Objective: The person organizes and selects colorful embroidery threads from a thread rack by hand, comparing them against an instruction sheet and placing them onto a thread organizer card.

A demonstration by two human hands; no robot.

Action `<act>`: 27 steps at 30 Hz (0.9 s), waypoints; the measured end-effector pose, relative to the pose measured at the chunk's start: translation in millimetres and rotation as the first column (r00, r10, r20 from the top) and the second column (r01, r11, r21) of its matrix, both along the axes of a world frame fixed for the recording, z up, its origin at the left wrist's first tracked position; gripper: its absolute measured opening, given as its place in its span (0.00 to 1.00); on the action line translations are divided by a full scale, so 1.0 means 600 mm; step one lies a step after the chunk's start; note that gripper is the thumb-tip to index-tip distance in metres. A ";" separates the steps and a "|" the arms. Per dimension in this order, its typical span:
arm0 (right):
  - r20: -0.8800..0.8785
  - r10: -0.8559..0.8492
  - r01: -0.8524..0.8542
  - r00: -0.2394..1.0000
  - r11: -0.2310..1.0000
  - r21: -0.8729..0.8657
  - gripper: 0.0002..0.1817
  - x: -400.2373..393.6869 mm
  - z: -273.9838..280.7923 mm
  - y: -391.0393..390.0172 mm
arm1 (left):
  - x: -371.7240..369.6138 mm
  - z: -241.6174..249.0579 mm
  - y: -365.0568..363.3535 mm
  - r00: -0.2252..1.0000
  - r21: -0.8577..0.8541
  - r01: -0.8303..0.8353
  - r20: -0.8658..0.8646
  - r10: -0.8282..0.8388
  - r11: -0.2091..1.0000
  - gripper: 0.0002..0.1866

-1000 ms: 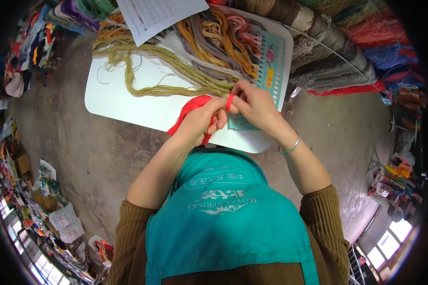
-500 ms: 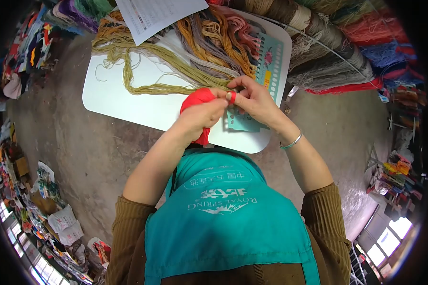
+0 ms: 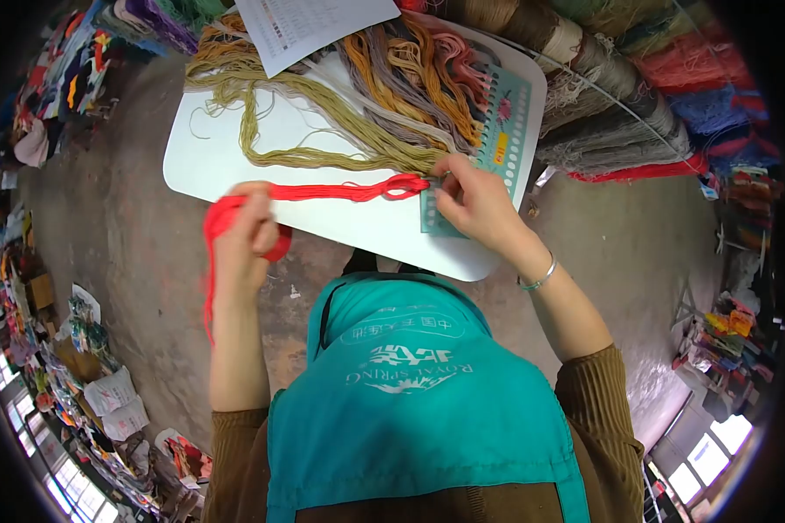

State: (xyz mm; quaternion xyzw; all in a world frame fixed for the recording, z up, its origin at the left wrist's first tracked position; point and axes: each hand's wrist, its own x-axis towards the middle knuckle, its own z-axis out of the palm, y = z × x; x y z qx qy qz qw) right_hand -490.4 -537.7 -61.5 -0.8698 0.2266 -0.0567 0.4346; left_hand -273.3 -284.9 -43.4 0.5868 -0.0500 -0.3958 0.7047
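A red thread bundle stretches across the white board, with a loop at its right end by the edge of the punched teal card. My left hand is wrapped round the rest of the red thread at the board's left front edge, and a strand hangs down beside the wrist. At the card, my right hand has thumb and fingers curled together near the red loop; what lies between the fingertips is too small to make out. Olive thread lies just behind the red.
Orange, grey and pink thread bundles cover the back of the board, partly under a printed sheet. Thick hanks of thread hang at the back right. Piled materials line the left side, beyond the concrete floor.
My left hand has moved left, away from my right hand, drawing the red thread out into a long line. The board appears shifted slightly right in view.
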 end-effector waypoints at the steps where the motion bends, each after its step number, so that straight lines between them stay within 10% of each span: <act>1: 0.062 0.023 -0.018 0.998 0.997 -0.077 0.14 -0.001 0.002 0.002 | -0.017 -0.001 -0.019 0.955 0.167 0.105 0.259 -0.146 0.980 0.09; 4: 0.163 0.096 -0.027 0.982 0.925 -0.380 0.12 0.006 -0.013 0.009 | -0.041 -0.017 -0.067 0.379 0.393 0.175 0.820 -0.430 0.903 0.16; 12: 0.189 0.087 -0.030 0.978 0.958 -0.287 0.06 0.009 -0.038 0.000 | -0.048 -0.047 -0.105 0.136 0.522 0.150 0.830 -0.540 0.840 0.08; 14: 0.276 0.059 -0.013 0.959 0.986 -0.166 0.06 0.005 -0.039 -0.004 | -0.052 -0.033 -0.109 0.240 0.530 0.207 0.788 -0.567 0.823 0.08; 16: 0.229 -0.145 0.044 0.962 0.917 0.398 0.07 0.000 -0.035 -0.005 | -0.051 -0.028 -0.111 0.338 0.531 0.266 0.730 -0.594 0.805 0.07; 20: 0.189 -0.188 0.082 0.964 0.883 0.462 0.07 -0.004 -0.051 -0.011 | -0.032 -0.031 -0.122 0.325 0.504 0.340 0.729 -0.602 0.794 0.07; 27: 0.126 0.028 0.024 0.992 0.921 -0.389 0.12 0.022 -0.025 0.026 | 0.084 0.014 -0.080 0.853 0.372 0.414 0.158 -0.497 0.831 0.04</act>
